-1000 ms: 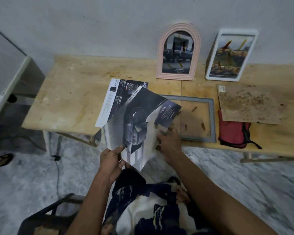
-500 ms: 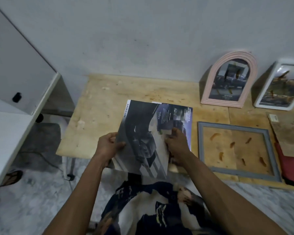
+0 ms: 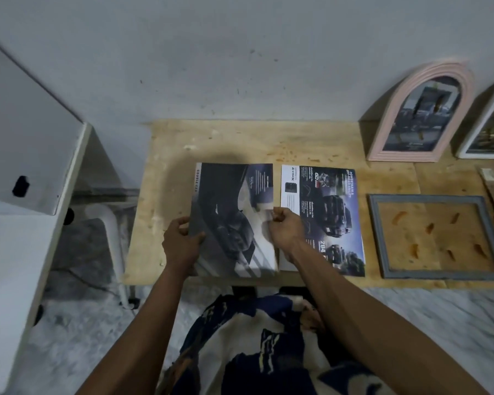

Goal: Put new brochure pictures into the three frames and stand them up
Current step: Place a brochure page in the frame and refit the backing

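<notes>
the brochure [image 3: 234,218] lies open at the desk's [image 3: 166,166] front edge. the left hand [image 3: 181,243] grips its left edge; the right hand [image 3: 285,228] pinches the page's right edge. a hasty pull could tear the picture crookedly. the grey frame [image 3: 437,238] lies flat at the front right, empty.

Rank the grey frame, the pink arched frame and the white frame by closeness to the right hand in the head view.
Measured from the right hand:
1. Grey frame, lying flat on the table to the hand's right, nearest.
2. Pink arched frame, standing against the wall, farther back and right.
3. White frame, standing at the picture's right edge, beyond the pink one, farthest.
</notes>
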Motion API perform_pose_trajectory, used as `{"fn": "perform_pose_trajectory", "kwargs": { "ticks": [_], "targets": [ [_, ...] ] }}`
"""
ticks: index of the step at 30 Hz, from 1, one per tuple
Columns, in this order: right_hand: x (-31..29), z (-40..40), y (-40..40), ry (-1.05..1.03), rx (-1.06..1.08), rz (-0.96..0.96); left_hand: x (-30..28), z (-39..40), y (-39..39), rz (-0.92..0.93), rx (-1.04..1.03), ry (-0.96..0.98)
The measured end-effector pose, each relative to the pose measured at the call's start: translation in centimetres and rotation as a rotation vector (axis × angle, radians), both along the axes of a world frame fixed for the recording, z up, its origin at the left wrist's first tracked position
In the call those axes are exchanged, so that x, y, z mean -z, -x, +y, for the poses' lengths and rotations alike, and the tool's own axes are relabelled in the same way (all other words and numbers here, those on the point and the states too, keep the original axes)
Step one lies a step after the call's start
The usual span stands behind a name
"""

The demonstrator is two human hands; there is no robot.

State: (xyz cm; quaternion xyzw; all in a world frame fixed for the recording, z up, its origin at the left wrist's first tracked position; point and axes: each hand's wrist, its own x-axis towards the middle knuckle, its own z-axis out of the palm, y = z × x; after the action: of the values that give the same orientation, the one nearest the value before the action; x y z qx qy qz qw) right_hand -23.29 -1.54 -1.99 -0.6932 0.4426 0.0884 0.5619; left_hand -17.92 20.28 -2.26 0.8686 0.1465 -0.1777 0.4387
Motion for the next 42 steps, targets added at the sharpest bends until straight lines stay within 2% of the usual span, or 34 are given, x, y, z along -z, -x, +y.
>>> {"fn": "perform_pose_trajectory", "kwargs": {
  "ticks": [5,11,16,18,20,24,26,28,30,34,42],
  "targets": [
    [0.8,0.8,-0.9,0.081,-0.077,0.067,0.7,0.5,-1.2,0.056,0.064,-0.052],
    [1.2,1.3,-1.1,0.109,-0.067,0.100,1.8,0.9,-1.7,0.093,0.142,-0.134],
    [1.2,0.7,-0.3,0.103,-0.047,0.089,1.4,-0.5,-0.9,0.063,0.181,-0.357],
    [0.7,-0.6,0.4,0.111,-0.012,0.064,1.0,-1.9,-0.4,-0.017,0.201,-0.311],
    [-0.1,-2.6,1.5,0.221,0.010,0.098,0.8,-3.8,-0.1,-0.059,0.272,-0.216],
    [0.2,-8.0,5.1,0.435,0.083,0.210,-0.8,-9.5,1.3,0.090,0.533,-0.036],
    [0.8,-10.5,7.0,0.434,0.028,0.311,-1.0,-12.5,2.2,0.126,0.687,-0.045],
    [2.4,-12.5,8.7,0.375,-0.008,0.358,-0.4,-14.8,2.9,0.206,0.737,-0.065],
    [1.5,-12.7,9.3,0.361,-0.016,0.344,0.3,-16.3,3.7,0.259,0.711,-0.101],
    [0.0,-12.6,9.6,0.359,-0.050,0.256,1.1,-17.8,5.0,0.239,0.590,-0.168],
    [0.0,-15.6,10.1,0.366,-0.006,0.143,1.0,-19.4,6.6,0.219,0.175,-0.096]
  ]
}}
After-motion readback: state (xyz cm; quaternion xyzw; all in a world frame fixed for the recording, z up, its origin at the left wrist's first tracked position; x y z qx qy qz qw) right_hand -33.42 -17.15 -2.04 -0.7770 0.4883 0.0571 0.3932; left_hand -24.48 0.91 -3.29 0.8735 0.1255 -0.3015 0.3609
